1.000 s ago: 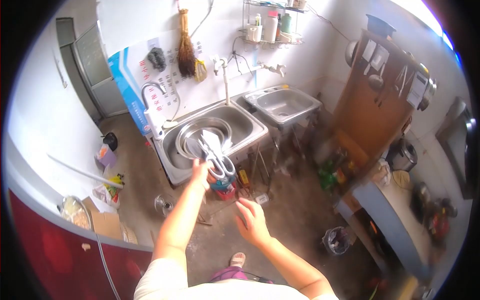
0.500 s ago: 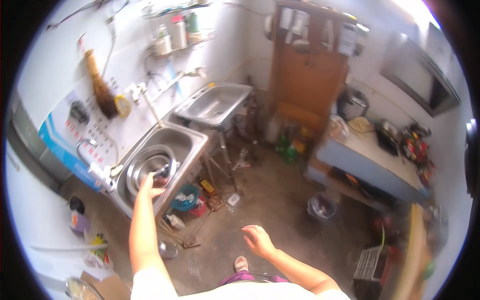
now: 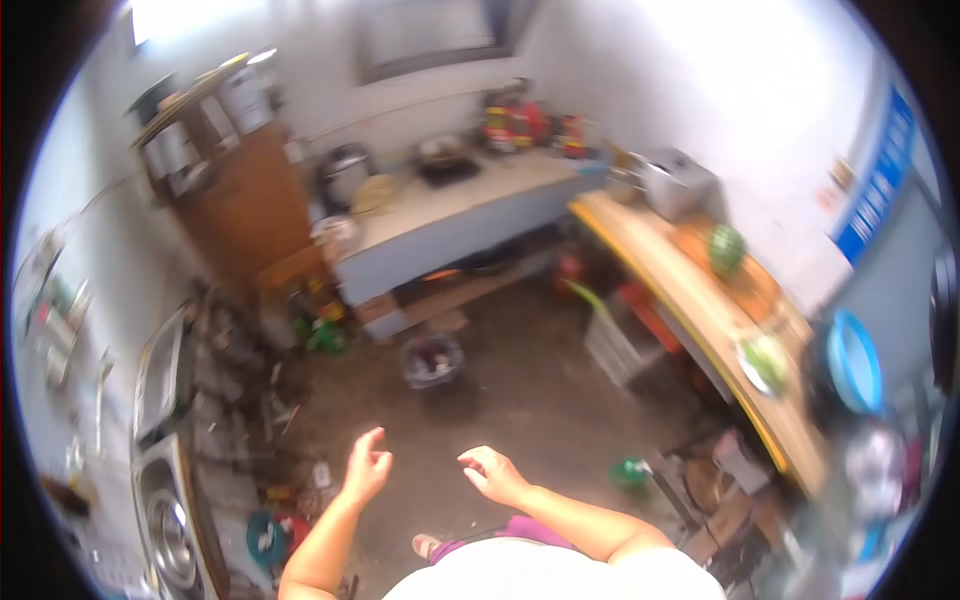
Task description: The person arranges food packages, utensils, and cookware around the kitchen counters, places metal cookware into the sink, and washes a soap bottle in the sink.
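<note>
The left hand (image 3: 369, 467) and right hand (image 3: 496, 476) hung above the floor (image 3: 530, 400), each grip loosely curled, thumb and fingers apart. The lined waste bin (image 3: 435, 381) stood beyond them.

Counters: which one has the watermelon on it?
The yellow-edged counter on the right: the watermelon sits on its far half. The back-wall counter, with the blue-grey front, shows none.

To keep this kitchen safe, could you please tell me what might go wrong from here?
The waste bin on the floor beyond the left hand and right hand might be kicked over. The plate lies near the edge of the wooden counter and could be knocked off. The round watermelon might roll if bumped.
</note>
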### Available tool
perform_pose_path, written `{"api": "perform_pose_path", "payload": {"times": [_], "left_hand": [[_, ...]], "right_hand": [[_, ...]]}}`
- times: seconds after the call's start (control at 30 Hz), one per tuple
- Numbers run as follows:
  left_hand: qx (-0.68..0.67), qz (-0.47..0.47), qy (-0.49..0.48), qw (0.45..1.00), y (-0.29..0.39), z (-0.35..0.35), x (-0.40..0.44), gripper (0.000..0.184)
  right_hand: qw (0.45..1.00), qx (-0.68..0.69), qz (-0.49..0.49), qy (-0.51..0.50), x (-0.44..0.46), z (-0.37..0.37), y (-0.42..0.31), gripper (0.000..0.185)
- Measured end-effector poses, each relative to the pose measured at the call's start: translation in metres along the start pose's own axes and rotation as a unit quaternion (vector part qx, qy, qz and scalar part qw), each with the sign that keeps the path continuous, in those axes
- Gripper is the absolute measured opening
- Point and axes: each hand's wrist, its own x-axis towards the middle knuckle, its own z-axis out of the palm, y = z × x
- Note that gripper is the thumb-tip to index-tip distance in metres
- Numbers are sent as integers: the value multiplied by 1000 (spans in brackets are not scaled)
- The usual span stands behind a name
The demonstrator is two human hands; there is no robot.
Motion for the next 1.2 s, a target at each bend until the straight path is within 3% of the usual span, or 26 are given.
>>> {"api": "perform_pose_path", "payload": {"times": [0.2, 0.33, 0.43, 0.63, 0.77, 0.97, 1.1, 1.2], "left_hand": [[-50, 163, -308, 936, 132, 215, 26, 49], [-37, 255, -413, 874, 199, 305, 35, 49], [-24, 253, -478, 841, 247, 349, 40, 48], [-54, 277, -527, 802, 280, 425, 85, 48], [-34, 300, -550, 779, 296, 468, 141, 45], [-21, 300, -573, 763, 331, 531, 240, 35], [55, 326, -588, 738, 361, 573, 287, 30], [1, 299, -618, 727, 387, 599, 289, 29]], "right_hand": [[956, -30, 139, 256, -94, -149, 65, 20], [904, -5, 187, 384, -149, -201, 91, 20], [864, 18, 213, 456, -170, -222, 108, 20], [813, 22, 231, 533, -163, -264, 145, 22], [770, 123, 218, 587, -141, -311, 192, 26], [616, 281, 207, 707, -105, -401, 222, 28], [513, 286, 170, 791, -107, -451, 239, 34], [458, 298, 168, 820, -121, -478, 246, 42]]}}
